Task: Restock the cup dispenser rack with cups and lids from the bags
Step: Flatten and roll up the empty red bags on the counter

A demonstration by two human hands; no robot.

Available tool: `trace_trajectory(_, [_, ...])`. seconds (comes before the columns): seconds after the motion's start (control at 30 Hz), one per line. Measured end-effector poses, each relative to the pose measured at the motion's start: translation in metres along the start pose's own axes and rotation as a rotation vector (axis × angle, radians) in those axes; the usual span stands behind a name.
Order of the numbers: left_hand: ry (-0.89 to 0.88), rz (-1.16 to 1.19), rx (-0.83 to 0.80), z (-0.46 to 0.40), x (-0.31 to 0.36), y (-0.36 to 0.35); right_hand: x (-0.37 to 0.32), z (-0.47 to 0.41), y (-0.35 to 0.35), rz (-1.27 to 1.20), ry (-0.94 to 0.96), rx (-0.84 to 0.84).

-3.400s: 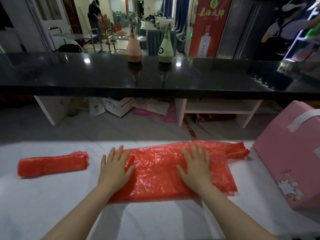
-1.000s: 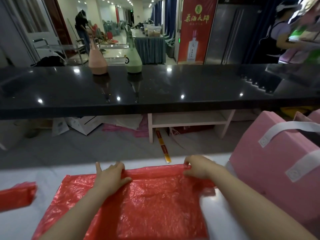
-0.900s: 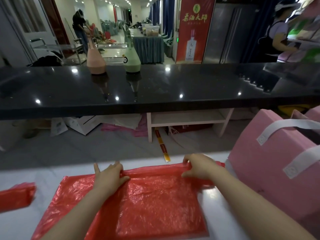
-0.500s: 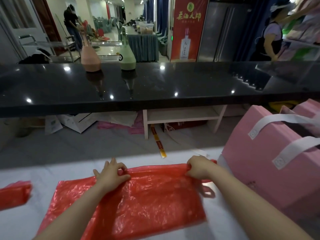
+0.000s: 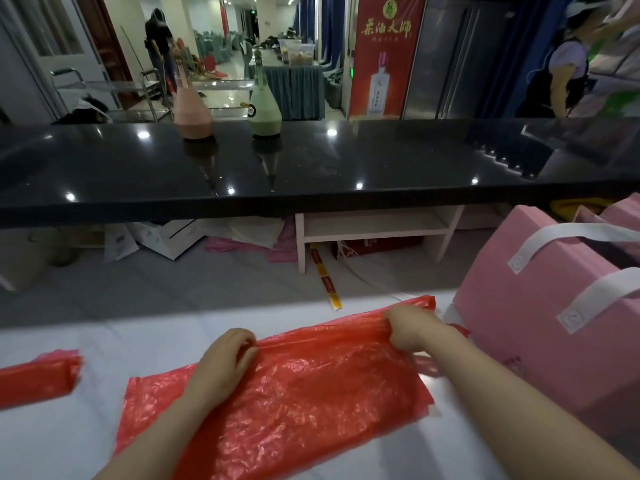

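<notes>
A flat red plastic bag [image 5: 304, 393] lies spread on the white table [image 5: 62, 438] in front of me. My left hand [image 5: 225, 358] grips the bag's far edge near its left part, fingers curled over the plastic. My right hand [image 5: 408, 327] pinches the same far edge near the right end, lifting it a little off the table. No cups, lids or dispenser rack are in view.
A folded red bag [image 5: 34, 377] lies at the table's left. Pink boxes with white straps [image 5: 540, 306] stand close on the right. Beyond the table runs a black counter [image 5: 311, 168] with a pink bottle [image 5: 190, 112] and a green bottle [image 5: 265, 109]. A person [image 5: 568, 74] stands at far right.
Both hands went from lying flat on the bag to gripping its far edge, and that edge has risen and come toward me. The view has shifted right.
</notes>
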State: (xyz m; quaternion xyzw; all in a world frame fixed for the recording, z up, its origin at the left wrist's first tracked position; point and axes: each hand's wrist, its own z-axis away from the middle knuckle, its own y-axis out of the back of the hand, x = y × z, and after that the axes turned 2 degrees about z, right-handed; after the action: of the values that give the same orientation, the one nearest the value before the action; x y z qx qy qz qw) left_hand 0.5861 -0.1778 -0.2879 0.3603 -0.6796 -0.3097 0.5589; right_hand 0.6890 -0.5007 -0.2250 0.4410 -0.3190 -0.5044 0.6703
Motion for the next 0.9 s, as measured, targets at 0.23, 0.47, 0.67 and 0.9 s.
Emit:
trace_trajectory(0.23, [-0.139, -0.232, -0.120, 0.007, -0.015, 0.007, 0.004, 0.000, -0.002, 0.233, -0.020, 0.190])
trace_trajectory(0.47, [-0.097, -0.227, -0.182, -0.001, -0.009, 0.015, 0.011, -0.004, -0.004, 0.022, -0.023, 0.087])
trace_trajectory(0.67, [0.058, -0.104, 0.091, -0.001, 0.020, 0.016, 0.006, -0.008, -0.002, 0.023, -0.022, 0.100])
trace_trajectory(0.9, [0.295, -0.204, 0.166, 0.062, -0.031, 0.057, -0.012, -0.008, -0.002, -0.097, -0.056, 0.016])
